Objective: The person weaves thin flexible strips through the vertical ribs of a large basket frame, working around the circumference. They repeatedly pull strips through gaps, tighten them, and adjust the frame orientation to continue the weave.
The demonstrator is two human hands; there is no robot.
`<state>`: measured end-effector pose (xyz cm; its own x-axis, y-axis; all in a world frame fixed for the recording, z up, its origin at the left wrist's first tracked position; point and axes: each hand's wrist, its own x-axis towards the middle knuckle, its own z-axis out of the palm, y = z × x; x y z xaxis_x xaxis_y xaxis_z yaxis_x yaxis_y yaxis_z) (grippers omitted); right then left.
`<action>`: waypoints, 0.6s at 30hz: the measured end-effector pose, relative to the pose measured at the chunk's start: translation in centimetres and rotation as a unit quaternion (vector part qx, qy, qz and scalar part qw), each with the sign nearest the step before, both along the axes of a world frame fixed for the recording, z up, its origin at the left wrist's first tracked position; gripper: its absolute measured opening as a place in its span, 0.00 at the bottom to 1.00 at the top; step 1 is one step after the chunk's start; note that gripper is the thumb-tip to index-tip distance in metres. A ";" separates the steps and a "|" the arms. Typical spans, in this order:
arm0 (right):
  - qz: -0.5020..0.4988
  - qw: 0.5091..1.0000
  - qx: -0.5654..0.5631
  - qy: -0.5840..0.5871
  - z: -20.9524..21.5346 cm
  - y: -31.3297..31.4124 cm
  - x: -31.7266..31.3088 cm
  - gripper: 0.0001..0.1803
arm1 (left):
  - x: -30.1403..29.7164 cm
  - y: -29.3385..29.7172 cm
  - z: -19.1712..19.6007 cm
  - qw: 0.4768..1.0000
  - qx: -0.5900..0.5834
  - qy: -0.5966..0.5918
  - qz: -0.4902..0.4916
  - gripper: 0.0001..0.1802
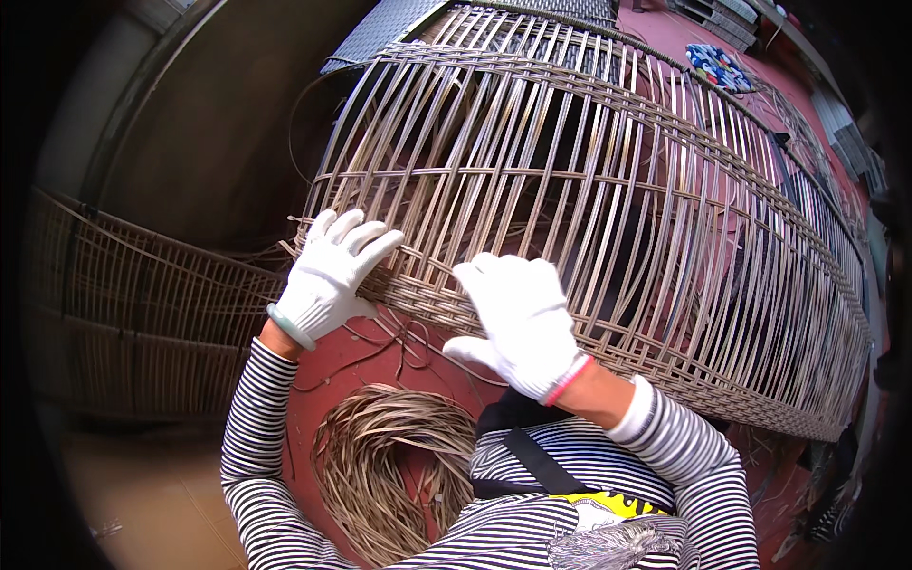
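A large curved wicker panel (446,176) of brown-grey strands, still with open gaps between its uprights, spreads in front of me. My left hand (328,275), in a white knit glove, lies at its near left corner. Its fingers are spread over the braided border (408,296), and the thumb points down beside it. My right hand (522,328), gloved too, rests at the same border farther right. Its thumb stands apart and the fingertips are bent over the strands, partly hidden. I see nothing held in either hand.
A coil of loose wicker strands (389,465) lies on the red floor (347,366) below my hands. Another woven panel (152,313) leans at the left. Loose strand ends trail near the border. A blue patterned cushion (717,68) is at the far right.
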<state>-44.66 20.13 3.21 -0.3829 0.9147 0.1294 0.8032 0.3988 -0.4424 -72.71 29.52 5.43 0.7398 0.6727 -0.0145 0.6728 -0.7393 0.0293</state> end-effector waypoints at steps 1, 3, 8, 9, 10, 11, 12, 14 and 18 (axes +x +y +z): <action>-0.012 0.999 -0.039 -0.030 -0.3 0.2 -1.0 0.50 | -0.3 0.2 0.0 1.000 -0.002 0.005 -0.002 0.62; -0.042 0.996 -0.070 -0.034 -1.4 0.3 -2.8 0.47 | -0.9 0.3 -0.4 0.997 0.068 -0.003 -0.025 0.58; -0.045 0.995 0.017 0.083 -4.3 0.0 -3.1 0.38 | -1.7 -0.2 -2.3 0.995 0.012 -0.096 -0.007 0.47; -0.038 0.997 0.016 0.071 -4.6 -0.1 -3.0 0.37 | -1.6 -0.4 -2.6 0.996 0.009 -0.091 0.000 0.47; -0.031 0.998 0.018 0.058 -4.6 -0.1 -2.8 0.37 | -1.6 -0.4 -2.6 0.996 0.005 -0.093 0.008 0.47; -0.021 0.997 0.025 0.072 -4.5 -0.1 -2.5 0.35 | -1.6 -0.5 -2.6 0.995 0.019 -0.094 -0.005 0.50; -0.011 0.997 0.025 0.072 -4.3 0.0 -2.3 0.36 | -1.6 -0.4 -2.4 0.995 0.001 -0.097 0.007 0.51; 0.012 0.998 -0.012 0.055 -3.4 0.0 -1.7 0.36 | -2.1 -0.5 -1.9 0.993 -0.040 -0.109 0.032 0.54; 0.038 0.994 0.082 0.067 -0.7 -1.5 1.5 0.43 | -4.8 -0.2 -1.5 0.991 0.069 -0.084 0.083 0.62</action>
<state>-43.18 18.65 2.56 -0.4194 0.8458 0.3297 0.7058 0.5322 -0.4675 -77.48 29.29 3.89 0.6024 0.7726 0.2007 0.7799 -0.6232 0.0580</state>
